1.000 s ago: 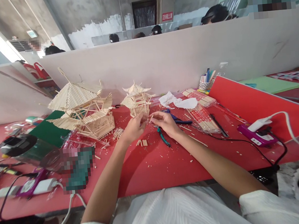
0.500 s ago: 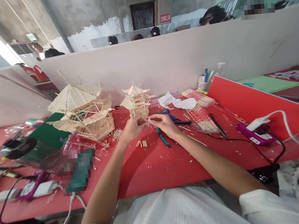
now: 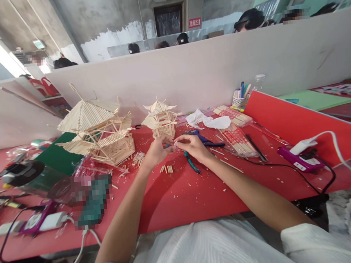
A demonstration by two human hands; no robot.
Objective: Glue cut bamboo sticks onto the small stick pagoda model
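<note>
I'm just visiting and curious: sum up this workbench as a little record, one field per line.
Surface: red tabletop, scattered with scraps
Left hand: fingertips close to the right's
Right hand: fingers bent inward; anything held is too small to identify
Models: large stick pavilion at left; small stick pavilion just beyond the hands
Tools: teal-handled tool, blue tool
Material: short stick pieces; wrapped sticks at right

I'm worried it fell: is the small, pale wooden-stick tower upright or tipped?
Upright: the tower has its pointed roof on top and base below.
</note>
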